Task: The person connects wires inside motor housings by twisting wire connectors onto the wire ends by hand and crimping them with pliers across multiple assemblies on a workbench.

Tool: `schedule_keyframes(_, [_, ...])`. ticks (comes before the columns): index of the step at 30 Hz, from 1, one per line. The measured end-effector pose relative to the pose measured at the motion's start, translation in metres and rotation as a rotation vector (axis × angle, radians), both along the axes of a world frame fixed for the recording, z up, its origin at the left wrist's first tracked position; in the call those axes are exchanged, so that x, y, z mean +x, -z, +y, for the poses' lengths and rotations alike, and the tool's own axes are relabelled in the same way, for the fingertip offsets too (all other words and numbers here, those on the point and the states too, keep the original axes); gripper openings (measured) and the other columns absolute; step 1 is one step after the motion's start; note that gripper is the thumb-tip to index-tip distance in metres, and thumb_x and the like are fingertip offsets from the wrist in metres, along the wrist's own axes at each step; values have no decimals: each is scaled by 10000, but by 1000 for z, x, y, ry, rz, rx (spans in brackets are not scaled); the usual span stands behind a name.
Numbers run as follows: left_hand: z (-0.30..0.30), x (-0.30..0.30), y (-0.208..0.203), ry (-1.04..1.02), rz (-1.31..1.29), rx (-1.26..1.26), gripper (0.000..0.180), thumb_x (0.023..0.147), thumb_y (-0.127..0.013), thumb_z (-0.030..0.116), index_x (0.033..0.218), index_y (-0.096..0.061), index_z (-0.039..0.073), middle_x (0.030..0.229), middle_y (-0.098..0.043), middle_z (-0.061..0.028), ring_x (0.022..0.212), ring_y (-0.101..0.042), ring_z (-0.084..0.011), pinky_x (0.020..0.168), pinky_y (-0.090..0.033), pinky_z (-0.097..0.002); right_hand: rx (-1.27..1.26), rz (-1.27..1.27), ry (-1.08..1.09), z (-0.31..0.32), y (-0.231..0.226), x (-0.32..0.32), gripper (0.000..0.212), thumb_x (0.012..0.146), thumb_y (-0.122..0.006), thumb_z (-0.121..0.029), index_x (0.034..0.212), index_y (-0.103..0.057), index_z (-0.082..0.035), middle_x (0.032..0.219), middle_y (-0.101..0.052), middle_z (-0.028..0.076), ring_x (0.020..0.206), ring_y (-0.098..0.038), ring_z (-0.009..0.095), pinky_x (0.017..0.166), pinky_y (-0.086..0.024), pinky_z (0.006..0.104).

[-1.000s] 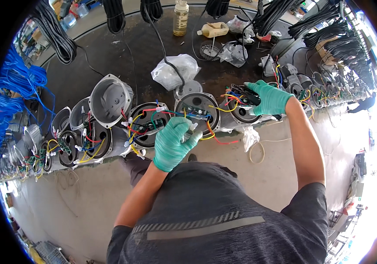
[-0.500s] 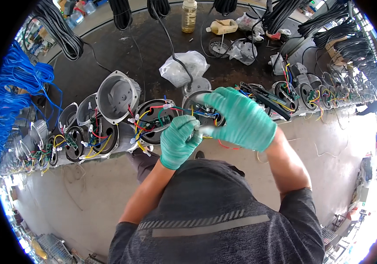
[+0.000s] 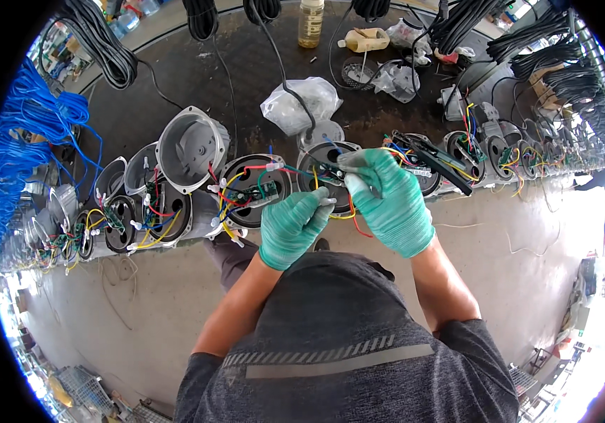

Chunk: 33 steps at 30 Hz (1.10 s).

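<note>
Both my hands wear green gloves with pale fingertips and work over a round grey housing (image 3: 306, 163) at the table's near edge. My left hand (image 3: 292, 227) is closed in a pinch on a small white wire connector (image 3: 327, 201), beside a yellow wire (image 3: 316, 178). My right hand (image 3: 391, 206) has thumb and fingers drawn together at the housing's right side; what they hold is hidden. Between the hands part of a dark circuit board (image 3: 330, 170) shows. To the left, another housing holds a green circuit board (image 3: 265, 191) with red, yellow and blue wires.
Similar housings line the table edge on both sides. A deeper grey housing (image 3: 193, 149) stands left. Black tools (image 3: 440, 158) lie across a housing on the right. Behind are a plastic bag (image 3: 301, 106), a bottle (image 3: 311, 25) and black cable coils (image 3: 101, 42); blue wire (image 3: 41, 120) hangs far left.
My right hand has come down and closed its fingers near the housing's right side. The left hand stays close to its place, its pinch now turned toward the white connector.
</note>
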<state>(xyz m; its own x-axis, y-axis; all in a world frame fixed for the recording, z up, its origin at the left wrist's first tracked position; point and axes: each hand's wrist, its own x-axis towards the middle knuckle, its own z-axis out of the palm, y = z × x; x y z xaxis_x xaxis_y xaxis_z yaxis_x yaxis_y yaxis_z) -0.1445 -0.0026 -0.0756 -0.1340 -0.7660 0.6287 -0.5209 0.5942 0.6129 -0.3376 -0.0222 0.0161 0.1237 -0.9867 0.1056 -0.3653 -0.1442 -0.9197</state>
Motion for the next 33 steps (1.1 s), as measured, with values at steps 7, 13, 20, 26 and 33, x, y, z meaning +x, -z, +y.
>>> schedule_keyframes(7, [1,4,5,25,-59,-17,247,861,-859,168,1100,-796,155,940,-764,-59,700,-726,-279,598,-561,-375,-392,591,-437,-39,0,18,198,970,-669,-128,1163,-701,-100,1073,-713,133,962,-717,347,824,-581,431])
schedule_keyframes(13, [-1,6,11,55,-134,3,246,857,-855,185,1096,-801,155,914,-757,-68,718,-729,-309,621,-569,-399,-222,874,-530,-62,-3,60,211,974,-652,-189,1155,-705,-93,1079,-732,136,999,-724,372,817,-580,468])
schedule_keyframes(20, [-1,4,7,30,-62,17,266,852,-858,148,1107,-786,145,908,-746,-56,667,-706,-290,590,-554,-387,-176,860,-573,-66,-10,47,199,969,-663,-216,1117,-705,-90,978,-761,154,919,-735,388,779,-576,480])
schedule_keyframes(26, [1,2,5,31,23,54,303,843,-872,118,1127,-765,132,881,-737,-7,579,-629,-162,536,-507,-307,-245,642,-290,-45,-15,-5,188,957,-706,-153,1124,-762,-87,1019,-762,164,910,-727,385,785,-584,443])
schedule_keyframes(33, [-2,1,8,60,28,2,298,848,-870,112,1129,-773,130,880,-753,6,550,-588,-124,528,-488,-275,-271,554,-324,-41,-14,-7,216,984,-667,-98,1181,-750,-67,1072,-747,188,938,-719,391,799,-577,444])
